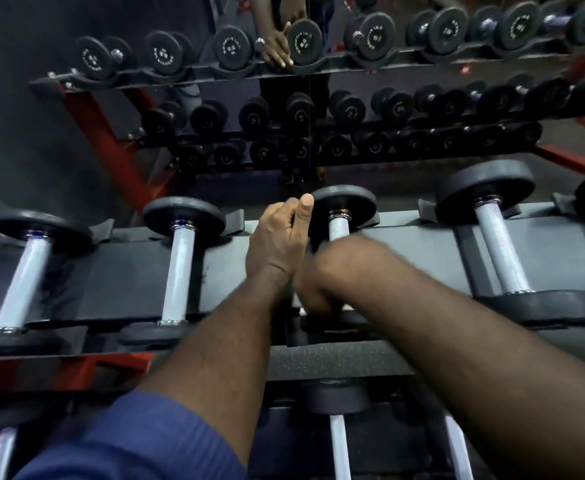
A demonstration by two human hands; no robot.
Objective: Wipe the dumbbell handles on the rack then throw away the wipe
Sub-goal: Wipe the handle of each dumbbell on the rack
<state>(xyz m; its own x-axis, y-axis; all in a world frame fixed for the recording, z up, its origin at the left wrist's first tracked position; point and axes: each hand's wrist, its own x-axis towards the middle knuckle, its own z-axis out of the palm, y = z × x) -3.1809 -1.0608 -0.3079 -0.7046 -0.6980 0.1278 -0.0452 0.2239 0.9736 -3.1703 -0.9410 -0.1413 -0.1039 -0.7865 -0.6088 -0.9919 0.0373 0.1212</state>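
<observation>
grip unclear: your right hand (317, 289) blurs over middle dumbbell handle (339, 231); left hand (279, 242) fisted beside plate (346, 199). wiping looks underway; disposal not yet done.

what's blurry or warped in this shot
Head view: the right hand is smeared by motion blur over the middle dumbbell handle; the left hand is sharp; the wide lens bows the rack into a curve; lighting is dim overall.
</observation>
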